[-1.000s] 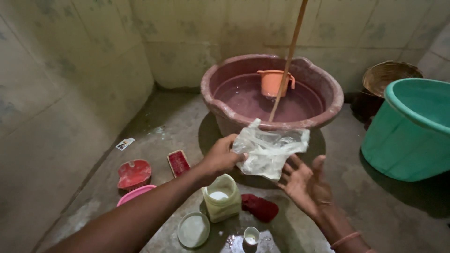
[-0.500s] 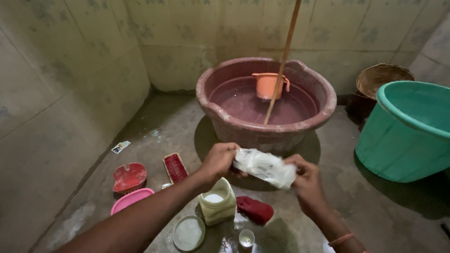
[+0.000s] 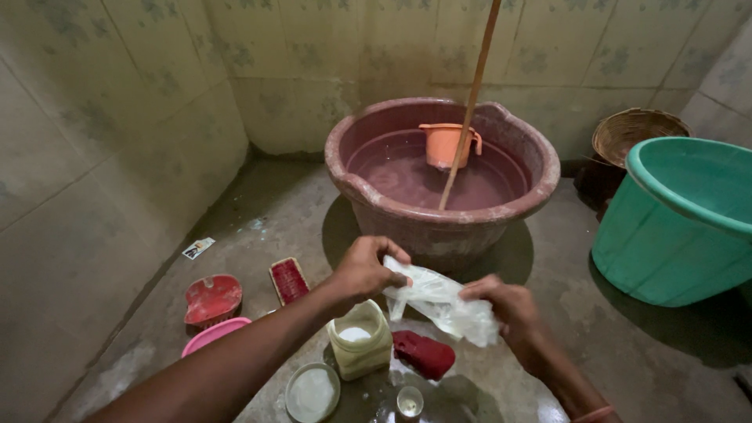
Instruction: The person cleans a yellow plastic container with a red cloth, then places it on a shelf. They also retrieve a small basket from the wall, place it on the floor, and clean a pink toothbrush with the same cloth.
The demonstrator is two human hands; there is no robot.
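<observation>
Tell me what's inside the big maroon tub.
The maroon tub holds water, an orange mug floating in it, and a wooden stick leaning in. The tub's bottom under the murky water is hidden.

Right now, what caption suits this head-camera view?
Left hand and right hand hold a clear plastic bag above an open jar.

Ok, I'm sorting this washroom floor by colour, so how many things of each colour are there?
Red or maroon: 4 - tub, brush, dish, lump
Orange: 1 - mug
Pink: 1 - bowl
Green: 1 - bucket
Brown: 1 - basket
Total: 8
</observation>
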